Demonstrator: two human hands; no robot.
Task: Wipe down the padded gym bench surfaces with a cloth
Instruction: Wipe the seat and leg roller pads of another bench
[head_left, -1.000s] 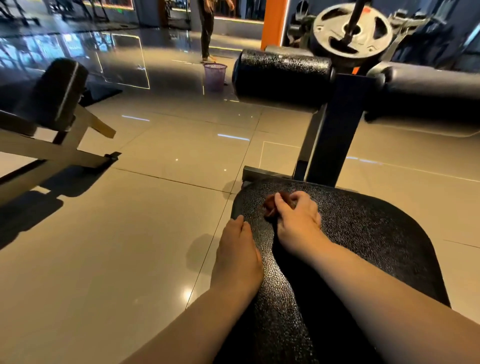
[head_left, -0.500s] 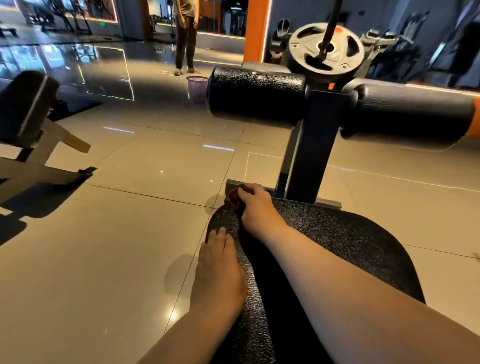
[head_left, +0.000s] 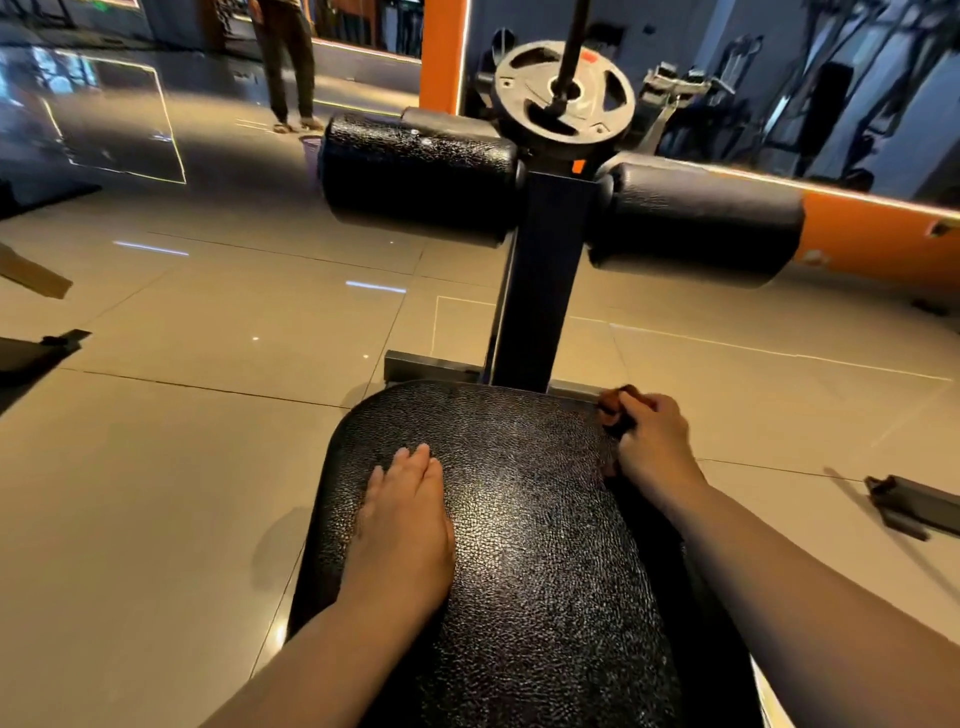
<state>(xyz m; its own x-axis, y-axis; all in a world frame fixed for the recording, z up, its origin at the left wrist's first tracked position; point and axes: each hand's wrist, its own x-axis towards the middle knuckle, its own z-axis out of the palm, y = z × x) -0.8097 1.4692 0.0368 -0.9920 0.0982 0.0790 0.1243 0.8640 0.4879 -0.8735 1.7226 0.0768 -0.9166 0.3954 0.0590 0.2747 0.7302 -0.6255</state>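
Note:
The black textured bench pad (head_left: 519, 493) fills the lower middle of the head view. My left hand (head_left: 405, 514) lies flat on its left half, fingers straight and together. My right hand (head_left: 649, 441) grips a small reddish-brown cloth (head_left: 615, 402) at the pad's far right corner; most of the cloth is hidden under my fingers. Beyond the pad, a dark upright post (head_left: 540, 280) carries two black padded rollers, a left roller (head_left: 415, 179) and a right roller (head_left: 696, 223).
A weight plate (head_left: 563, 93) on a bar sits behind the post. A person's legs (head_left: 288, 62) stand on the glossy tiled floor at the back. A metal frame foot (head_left: 914, 504) lies on the floor to the right. Another machine's frame (head_left: 31, 312) juts in at the left edge.
My right hand slid the cloth from the pad's far left corner across the far edge to the far right corner. My left hand moved from the pad's left edge further onto the pad.

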